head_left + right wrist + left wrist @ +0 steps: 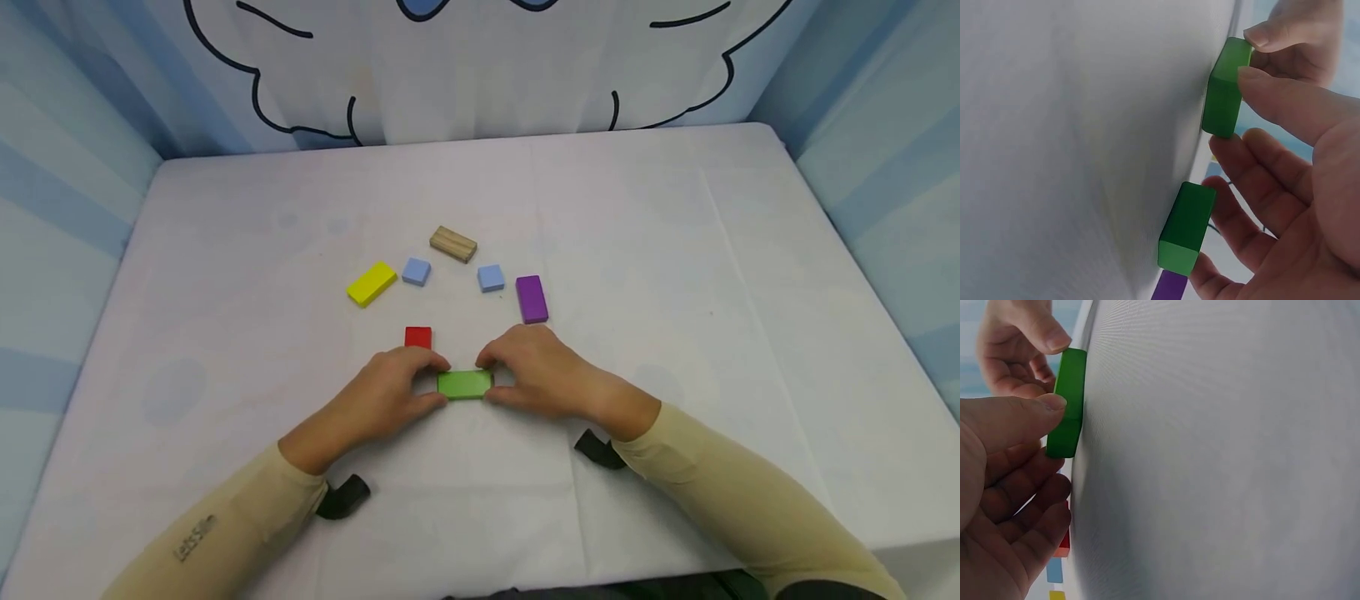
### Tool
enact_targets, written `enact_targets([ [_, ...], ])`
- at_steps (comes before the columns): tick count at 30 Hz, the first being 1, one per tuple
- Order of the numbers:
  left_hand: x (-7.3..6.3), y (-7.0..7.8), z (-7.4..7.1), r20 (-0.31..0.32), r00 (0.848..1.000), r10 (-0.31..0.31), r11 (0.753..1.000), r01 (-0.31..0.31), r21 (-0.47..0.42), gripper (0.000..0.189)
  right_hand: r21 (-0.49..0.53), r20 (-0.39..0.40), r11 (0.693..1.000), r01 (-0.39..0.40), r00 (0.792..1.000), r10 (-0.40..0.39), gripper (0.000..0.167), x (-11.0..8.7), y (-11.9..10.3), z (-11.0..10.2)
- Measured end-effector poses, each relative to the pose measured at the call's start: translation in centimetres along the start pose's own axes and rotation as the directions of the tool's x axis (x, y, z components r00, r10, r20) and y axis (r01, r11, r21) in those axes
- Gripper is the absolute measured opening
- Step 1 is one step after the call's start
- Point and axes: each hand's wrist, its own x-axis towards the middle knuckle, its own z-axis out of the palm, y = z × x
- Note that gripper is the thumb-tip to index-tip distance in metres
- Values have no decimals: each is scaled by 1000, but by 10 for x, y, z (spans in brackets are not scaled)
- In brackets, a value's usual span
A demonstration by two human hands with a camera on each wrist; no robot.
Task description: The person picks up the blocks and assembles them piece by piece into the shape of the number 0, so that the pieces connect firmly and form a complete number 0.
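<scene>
A green rectangular block lies near the middle front of the white table, between my two hands. My left hand pinches its left end with the thumb on the near side and a finger on the far side. At the other end, my right hand pinches it the same way. Just beyond my left fingers lies a red block, partly covered by that hand. The right wrist view shows a second green block beside my lower right fingers; in the head view the right hand hides it.
Farther back, a yellow block, a light blue block, a wooden block, another light blue block and a purple block form a loose arc. Curtains stand behind the white-covered table.
</scene>
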Motion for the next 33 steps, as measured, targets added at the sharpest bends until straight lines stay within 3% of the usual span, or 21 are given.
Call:
enact_targets([
  [5, 1, -2, -1, 5, 1000, -1, 1000, 1, 5, 36, -31, 28, 999, -26, 999, 27, 27, 3, -2, -1],
  [23, -1, -5, -8, 50, 994, -95, 995, 95, -5, 37, -60, 50, 996, -59, 997, 62, 25, 8, -7, 0],
  [33, -4, -5, -8, 51, 997, -60, 998, 61, -6, 36, -65, 81, 996, -67, 994, 72, 24, 7, -10, 0],
])
